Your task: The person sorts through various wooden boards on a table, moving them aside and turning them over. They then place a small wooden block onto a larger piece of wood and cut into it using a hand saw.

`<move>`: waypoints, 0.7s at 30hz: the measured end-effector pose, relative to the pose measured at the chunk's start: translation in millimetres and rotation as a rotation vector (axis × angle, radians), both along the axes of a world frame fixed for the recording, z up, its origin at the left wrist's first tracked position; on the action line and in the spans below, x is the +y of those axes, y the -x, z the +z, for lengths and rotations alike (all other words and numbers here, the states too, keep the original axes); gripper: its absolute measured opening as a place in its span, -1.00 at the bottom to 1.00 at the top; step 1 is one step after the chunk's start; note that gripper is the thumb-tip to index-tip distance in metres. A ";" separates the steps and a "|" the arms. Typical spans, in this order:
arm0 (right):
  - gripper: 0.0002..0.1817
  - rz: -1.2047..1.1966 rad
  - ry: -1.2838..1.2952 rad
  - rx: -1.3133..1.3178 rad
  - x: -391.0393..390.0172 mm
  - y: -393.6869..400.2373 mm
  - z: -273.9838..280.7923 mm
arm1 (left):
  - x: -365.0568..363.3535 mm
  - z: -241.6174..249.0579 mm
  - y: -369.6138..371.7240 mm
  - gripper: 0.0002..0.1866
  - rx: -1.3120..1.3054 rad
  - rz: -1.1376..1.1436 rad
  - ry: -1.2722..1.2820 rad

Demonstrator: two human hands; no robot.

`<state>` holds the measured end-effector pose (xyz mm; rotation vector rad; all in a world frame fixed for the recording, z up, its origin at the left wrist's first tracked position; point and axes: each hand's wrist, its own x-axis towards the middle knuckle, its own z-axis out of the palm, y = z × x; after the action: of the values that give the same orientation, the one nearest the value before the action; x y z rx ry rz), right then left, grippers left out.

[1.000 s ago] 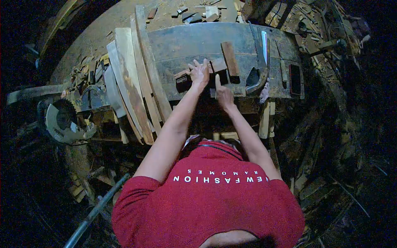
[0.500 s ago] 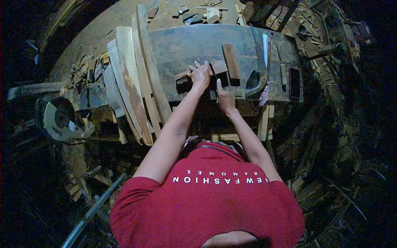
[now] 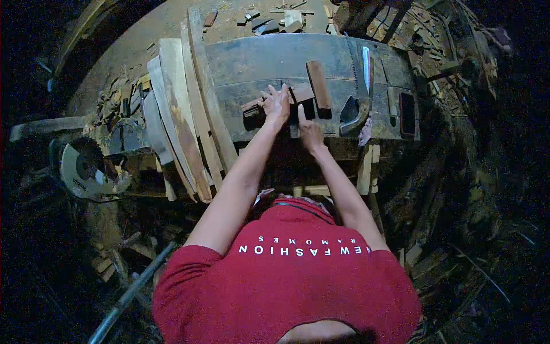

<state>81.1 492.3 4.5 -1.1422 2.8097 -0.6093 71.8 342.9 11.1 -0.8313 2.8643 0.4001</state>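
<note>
My left hand [image 3: 277,107] lies with fingers spread on a short brown wood piece [image 3: 303,93], pressing it against the workbench [image 3: 258,57]. The wood sticks out on both sides of that hand. Close by on the right, my right hand [image 3: 311,135] is closed with its index finger stretched forward, around a thin dark blade-like tool [image 3: 292,94] that crosses the wood. Its exact kind is too dark to tell, and its handle is hidden in the hand. A longer brown wood block [image 3: 319,89] rests just right of the wood piece.
Long boards [image 3: 177,109] lean across the bench's left side, near a circular saw [image 3: 83,169]. On the right are a handsaw [image 3: 358,74], a curved-handled tool [image 3: 355,117] and a phone-like dark object [image 3: 407,114]. Wood scraps [image 3: 292,20] lie beyond the bench.
My right hand has shifted slightly back toward my body, and the thin tool's far part shows less above the wood. My left hand stays on the wood piece.
</note>
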 end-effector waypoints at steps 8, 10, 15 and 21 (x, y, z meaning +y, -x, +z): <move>-0.35 0.034 0.015 0.011 44.2 -28.5 4.3 | -7.5 -18.2 1.9 -0.54 -0.059 -0.022 -0.064; -0.34 0.029 -0.019 -0.016 40.1 -25.1 5.7 | -4.4 -22.1 0.1 -0.57 0.041 -0.014 -0.004; -0.32 -0.002 -0.014 -0.017 -8.7 10.1 -3.1 | -5.9 -20.4 -3.6 -0.59 0.074 -0.046 0.054; -0.26 -0.027 -0.007 -0.092 12.3 -6.7 9.2 | -9.0 -23.8 -2.4 -0.59 0.093 -0.066 -0.011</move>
<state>87.8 504.7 13.7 -1.0479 2.7519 -0.6359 74.2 334.0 -12.8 -0.7332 2.9627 0.4587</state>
